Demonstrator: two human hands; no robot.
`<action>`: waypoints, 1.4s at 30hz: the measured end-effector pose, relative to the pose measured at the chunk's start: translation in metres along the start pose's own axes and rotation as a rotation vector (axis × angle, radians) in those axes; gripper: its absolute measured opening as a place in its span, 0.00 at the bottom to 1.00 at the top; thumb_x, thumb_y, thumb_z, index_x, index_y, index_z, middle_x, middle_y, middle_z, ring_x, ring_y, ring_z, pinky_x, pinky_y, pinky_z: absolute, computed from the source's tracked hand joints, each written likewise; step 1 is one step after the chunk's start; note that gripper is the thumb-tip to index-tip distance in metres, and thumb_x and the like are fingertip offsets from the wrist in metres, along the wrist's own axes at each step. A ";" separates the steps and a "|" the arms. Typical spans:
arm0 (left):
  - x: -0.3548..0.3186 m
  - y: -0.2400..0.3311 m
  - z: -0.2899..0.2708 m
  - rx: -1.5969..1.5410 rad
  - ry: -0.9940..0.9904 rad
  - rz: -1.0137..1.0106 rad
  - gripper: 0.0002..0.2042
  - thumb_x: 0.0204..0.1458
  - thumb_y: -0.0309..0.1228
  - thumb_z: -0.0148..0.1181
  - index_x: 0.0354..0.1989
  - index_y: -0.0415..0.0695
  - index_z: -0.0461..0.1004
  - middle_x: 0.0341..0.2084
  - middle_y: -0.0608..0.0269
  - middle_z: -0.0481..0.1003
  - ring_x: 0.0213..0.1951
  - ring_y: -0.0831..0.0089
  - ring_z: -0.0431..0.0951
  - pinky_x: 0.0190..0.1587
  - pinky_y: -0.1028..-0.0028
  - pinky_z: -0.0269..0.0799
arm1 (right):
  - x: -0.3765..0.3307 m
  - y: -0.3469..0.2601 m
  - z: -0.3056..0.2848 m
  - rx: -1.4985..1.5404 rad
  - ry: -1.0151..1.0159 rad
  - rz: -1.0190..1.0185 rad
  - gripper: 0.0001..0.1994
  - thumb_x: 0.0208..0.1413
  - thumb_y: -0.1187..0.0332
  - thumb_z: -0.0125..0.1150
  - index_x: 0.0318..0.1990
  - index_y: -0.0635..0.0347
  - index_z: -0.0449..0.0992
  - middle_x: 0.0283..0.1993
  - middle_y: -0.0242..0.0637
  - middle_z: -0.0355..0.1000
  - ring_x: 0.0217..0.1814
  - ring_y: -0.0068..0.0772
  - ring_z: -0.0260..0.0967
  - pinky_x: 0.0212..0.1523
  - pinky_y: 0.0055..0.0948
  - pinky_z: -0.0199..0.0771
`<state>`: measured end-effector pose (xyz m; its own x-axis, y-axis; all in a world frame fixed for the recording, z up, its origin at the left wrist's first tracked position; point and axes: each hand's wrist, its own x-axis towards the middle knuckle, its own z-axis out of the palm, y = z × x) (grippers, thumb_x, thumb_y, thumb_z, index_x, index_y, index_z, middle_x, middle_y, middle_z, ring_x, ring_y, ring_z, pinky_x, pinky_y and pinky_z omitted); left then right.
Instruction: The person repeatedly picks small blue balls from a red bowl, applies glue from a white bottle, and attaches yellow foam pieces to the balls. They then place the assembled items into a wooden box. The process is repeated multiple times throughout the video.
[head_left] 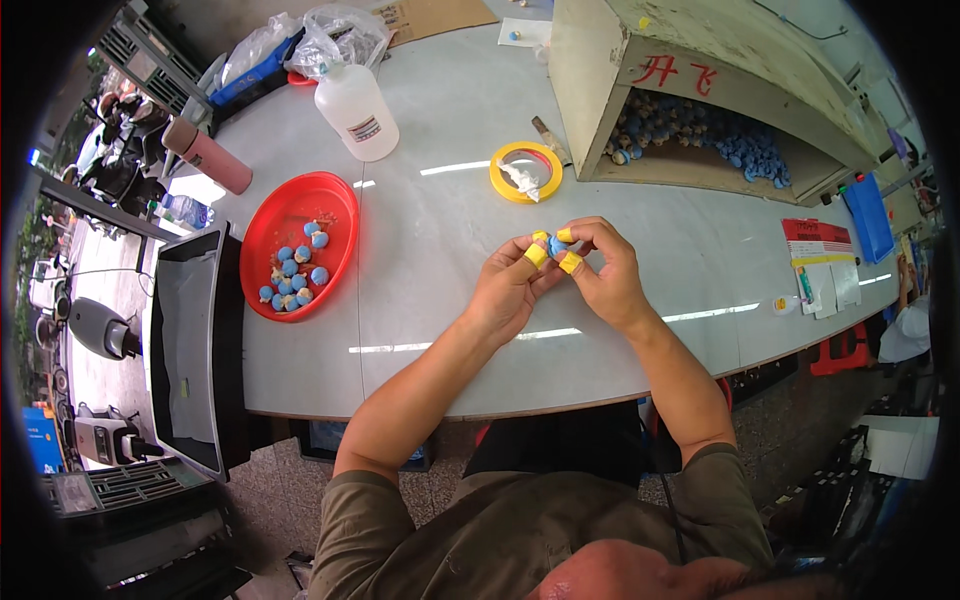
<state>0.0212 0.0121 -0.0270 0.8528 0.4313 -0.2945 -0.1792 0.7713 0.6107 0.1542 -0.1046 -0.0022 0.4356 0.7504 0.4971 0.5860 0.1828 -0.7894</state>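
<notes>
Above the middle of the grey table, a small blue piece (pixel 556 246) is pinched between the fingertips of both hands. My left hand (pixel 505 290) grips it from the left and my right hand (pixel 612 280) from the right. Yellow wraps cover the thumb and a fingertip on each hand. The fingers hide most of the piece. Just beyond my hands, a white soft-looking clump (pixel 522 180) lies on a yellow ring-shaped holder (pixel 497 180). Left of my hands, a red round tray (pixel 350 215) contains several small blue balls (pixel 290 268) with pale parts.
A pale cabinet (pixel 585 90) at the far right holds a heap of blue pieces (pixel 690 130). A flat scraper (pixel 550 138) lies beside it. A white plastic bottle (pixel 358 115) and pink flask (pixel 210 158) stand far left. A black bin (pixel 235 350) borders the table's left edge.
</notes>
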 end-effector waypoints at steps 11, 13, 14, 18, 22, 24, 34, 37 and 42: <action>0.001 -0.001 -0.004 0.016 -0.017 0.029 0.12 0.65 0.31 0.62 0.51 0.41 0.70 0.48 0.61 0.76 0.48 0.74 0.80 0.53 0.73 0.80 | 0.001 0.001 -0.001 0.028 -0.023 -0.016 0.12 0.55 0.80 0.66 0.45 0.61 0.76 0.47 0.38 0.77 0.45 0.33 0.76 0.42 0.29 0.75; 0.000 -0.001 -0.004 0.017 -0.011 0.028 0.12 0.65 0.31 0.62 0.50 0.41 0.70 0.47 0.61 0.76 0.48 0.74 0.80 0.53 0.73 0.80 | 0.001 0.001 -0.001 0.034 -0.017 -0.005 0.11 0.55 0.81 0.65 0.45 0.61 0.76 0.47 0.39 0.78 0.45 0.33 0.76 0.42 0.29 0.75; 0.000 -0.001 -0.003 0.020 -0.007 0.029 0.11 0.65 0.31 0.62 0.50 0.41 0.70 0.47 0.62 0.76 0.46 0.75 0.80 0.52 0.74 0.80 | 0.001 0.001 -0.001 0.037 -0.012 0.003 0.11 0.55 0.81 0.65 0.44 0.62 0.76 0.46 0.39 0.78 0.44 0.33 0.76 0.42 0.29 0.75; 0.000 -0.001 -0.002 0.033 0.000 0.034 0.08 0.65 0.31 0.61 0.48 0.43 0.71 0.45 0.63 0.78 0.44 0.77 0.80 0.51 0.75 0.81 | 0.000 0.001 0.000 0.057 -0.009 0.034 0.11 0.54 0.82 0.64 0.44 0.63 0.76 0.46 0.39 0.78 0.43 0.33 0.77 0.42 0.30 0.76; 0.001 -0.002 -0.004 0.056 -0.003 0.042 0.09 0.65 0.31 0.61 0.48 0.43 0.72 0.45 0.62 0.78 0.44 0.76 0.80 0.51 0.74 0.81 | 0.000 -0.002 0.001 0.036 -0.003 0.030 0.12 0.54 0.83 0.64 0.44 0.63 0.76 0.46 0.40 0.78 0.44 0.34 0.77 0.44 0.30 0.77; 0.000 -0.002 -0.004 0.065 -0.024 0.052 0.10 0.65 0.33 0.63 0.48 0.42 0.71 0.45 0.62 0.78 0.46 0.75 0.80 0.51 0.74 0.80 | 0.000 -0.005 0.000 -0.011 0.001 0.003 0.12 0.53 0.84 0.64 0.44 0.63 0.76 0.46 0.40 0.78 0.44 0.34 0.77 0.44 0.30 0.77; -0.001 0.000 -0.002 0.100 -0.026 0.066 0.13 0.64 0.36 0.64 0.49 0.41 0.71 0.43 0.60 0.79 0.44 0.74 0.81 0.48 0.73 0.81 | 0.003 -0.003 -0.003 0.132 -0.051 0.175 0.07 0.58 0.76 0.66 0.43 0.63 0.77 0.44 0.36 0.77 0.43 0.27 0.74 0.44 0.26 0.73; -0.004 0.004 0.008 0.146 0.065 0.028 0.11 0.66 0.35 0.60 0.50 0.42 0.71 0.42 0.62 0.79 0.42 0.74 0.82 0.48 0.73 0.81 | -0.001 0.003 -0.003 0.250 -0.113 0.400 0.07 0.62 0.70 0.64 0.43 0.64 0.76 0.41 0.31 0.76 0.42 0.21 0.71 0.45 0.23 0.72; -0.011 0.011 0.017 0.207 0.055 -0.092 0.15 0.69 0.41 0.56 0.49 0.40 0.70 0.39 0.61 0.78 0.40 0.73 0.82 0.45 0.74 0.81 | -0.001 -0.003 -0.001 0.359 -0.096 0.633 0.09 0.62 0.66 0.64 0.40 0.65 0.76 0.34 0.30 0.74 0.36 0.16 0.68 0.37 0.22 0.70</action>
<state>0.0181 0.0075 -0.0041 0.8316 0.3932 -0.3921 0.0071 0.6985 0.7155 0.1530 -0.1065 -0.0001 0.5453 0.8304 -0.1144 -0.0251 -0.1203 -0.9924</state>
